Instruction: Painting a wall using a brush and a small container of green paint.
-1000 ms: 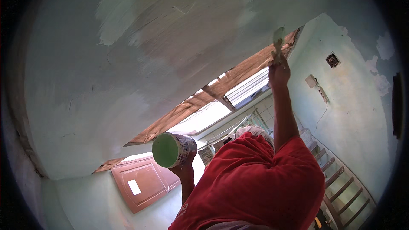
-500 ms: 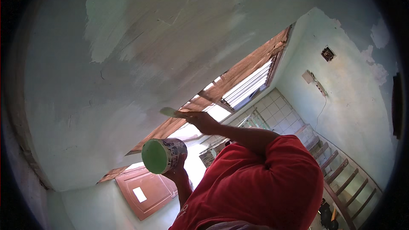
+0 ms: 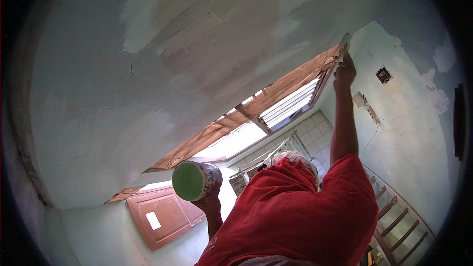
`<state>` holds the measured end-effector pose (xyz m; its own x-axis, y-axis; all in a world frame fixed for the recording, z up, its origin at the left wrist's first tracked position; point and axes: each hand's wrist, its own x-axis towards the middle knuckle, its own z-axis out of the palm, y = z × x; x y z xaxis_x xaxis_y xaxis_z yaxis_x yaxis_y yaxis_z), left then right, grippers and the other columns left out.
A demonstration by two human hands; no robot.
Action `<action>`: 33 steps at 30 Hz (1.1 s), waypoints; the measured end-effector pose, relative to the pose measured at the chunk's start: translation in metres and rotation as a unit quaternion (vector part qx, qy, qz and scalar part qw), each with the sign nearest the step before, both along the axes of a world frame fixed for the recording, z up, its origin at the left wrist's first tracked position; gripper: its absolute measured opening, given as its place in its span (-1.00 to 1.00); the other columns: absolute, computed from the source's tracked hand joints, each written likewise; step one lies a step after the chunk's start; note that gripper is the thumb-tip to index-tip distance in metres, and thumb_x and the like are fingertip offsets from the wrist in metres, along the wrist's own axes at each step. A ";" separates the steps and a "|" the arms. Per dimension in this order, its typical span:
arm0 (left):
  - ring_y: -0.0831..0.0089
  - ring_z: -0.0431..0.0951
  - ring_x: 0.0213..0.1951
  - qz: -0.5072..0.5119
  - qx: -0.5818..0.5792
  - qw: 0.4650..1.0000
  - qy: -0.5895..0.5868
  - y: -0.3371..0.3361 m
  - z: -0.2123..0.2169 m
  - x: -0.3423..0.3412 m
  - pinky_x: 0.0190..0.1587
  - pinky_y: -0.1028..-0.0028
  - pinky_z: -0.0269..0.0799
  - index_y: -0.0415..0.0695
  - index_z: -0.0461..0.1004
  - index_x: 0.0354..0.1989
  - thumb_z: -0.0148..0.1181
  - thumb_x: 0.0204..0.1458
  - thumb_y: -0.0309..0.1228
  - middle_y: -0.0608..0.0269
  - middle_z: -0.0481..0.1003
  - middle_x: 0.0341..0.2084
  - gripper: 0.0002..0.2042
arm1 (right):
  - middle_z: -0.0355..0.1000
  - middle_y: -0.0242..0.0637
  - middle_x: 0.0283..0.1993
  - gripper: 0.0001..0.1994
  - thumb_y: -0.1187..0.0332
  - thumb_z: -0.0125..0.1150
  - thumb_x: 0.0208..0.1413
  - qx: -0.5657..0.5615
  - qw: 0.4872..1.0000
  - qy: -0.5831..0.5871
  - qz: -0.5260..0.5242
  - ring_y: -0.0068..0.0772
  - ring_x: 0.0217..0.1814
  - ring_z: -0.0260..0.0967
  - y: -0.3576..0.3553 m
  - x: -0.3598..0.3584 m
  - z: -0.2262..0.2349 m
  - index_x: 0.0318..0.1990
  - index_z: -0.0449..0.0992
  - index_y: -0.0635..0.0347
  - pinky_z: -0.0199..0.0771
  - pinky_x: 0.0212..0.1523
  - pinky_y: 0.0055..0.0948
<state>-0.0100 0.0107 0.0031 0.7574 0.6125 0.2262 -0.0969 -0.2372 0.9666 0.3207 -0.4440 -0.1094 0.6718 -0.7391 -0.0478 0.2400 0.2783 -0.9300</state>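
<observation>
Up and to the left of the brown wooden strip [image 3: 298,78], the painted surface [image 3: 88,133] bore pale, streaky patches. Below the strip's left end hung a reddish panel [image 3: 175,216], tilted in view, with a white rectangle on it. Just right of that panel, directly under the strip's left part, the left hand [image 3: 213,201] held the bucket [image 3: 212,177] from low on its side, fingers partly hidden behind it; the grip seemed meant to leave the mouth unobstructed, though how full the green interior was could not be told. Right of the bucket and below the strip's middle spread the red shirt [image 3: 295,212]. At the strip's right end, the right hand [image 3: 345,73] was reached high on a nearly straight arm and closed around a slim tool [image 3: 346,38], probably gripped low so that its tip projected past the fingers, whose exact arrangement was too small to tell. The tip appeared near the strip's corner; contact was unclear. Farther right of the strip was a dark wall recess [image 3: 383,75].
</observation>
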 end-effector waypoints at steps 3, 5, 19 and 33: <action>0.21 0.39 0.15 -0.018 -0.012 1.000 -0.019 -0.001 0.000 0.005 0.12 0.21 0.53 -0.11 0.12 0.31 0.53 -0.32 -0.70 0.10 0.28 0.17 -0.06 | 0.50 0.09 0.03 -0.64 0.34 0.03 0.30 -0.660 0.687 0.303 0.045 0.05 0.09 0.46 0.043 0.024 -0.043 0.15 0.46 0.38 0.43 0.08 -0.13; 0.24 0.42 0.12 -0.013 0.001 0.999 -0.050 -0.003 -0.001 0.006 0.04 0.26 0.62 -0.16 0.16 0.28 0.54 -0.33 -0.71 0.12 0.31 0.15 -0.09 | 0.42 0.21 0.16 -0.56 0.23 -0.08 0.39 -0.462 0.884 0.058 -0.038 0.19 0.19 0.35 0.161 0.002 -0.037 0.25 0.33 0.40 0.35 0.15 -0.03; 0.22 0.40 0.15 0.018 0.053 0.997 -0.053 0.007 -0.005 0.008 0.09 0.26 0.57 -0.13 0.14 0.30 0.57 -0.34 -0.65 0.11 0.31 0.17 -0.06 | 0.53 -0.49 -0.26 -0.63 0.41 0.17 0.24 -0.097 0.884 -0.116 0.442 -0.63 -0.25 0.39 0.137 -0.057 0.043 0.19 0.51 0.25 0.44 -0.17 -0.49; 0.23 0.44 0.09 0.011 0.055 0.997 -0.047 0.009 0.004 0.006 0.09 0.24 0.55 -0.14 0.20 0.26 0.54 -0.31 -0.66 0.11 0.36 0.10 -0.14 | 0.24 -0.28 -0.50 -0.43 0.31 0.13 0.32 -0.265 0.960 -0.042 0.080 -0.44 -0.48 0.06 0.233 -0.057 0.071 0.44 0.16 0.18 0.23 -0.42 -0.31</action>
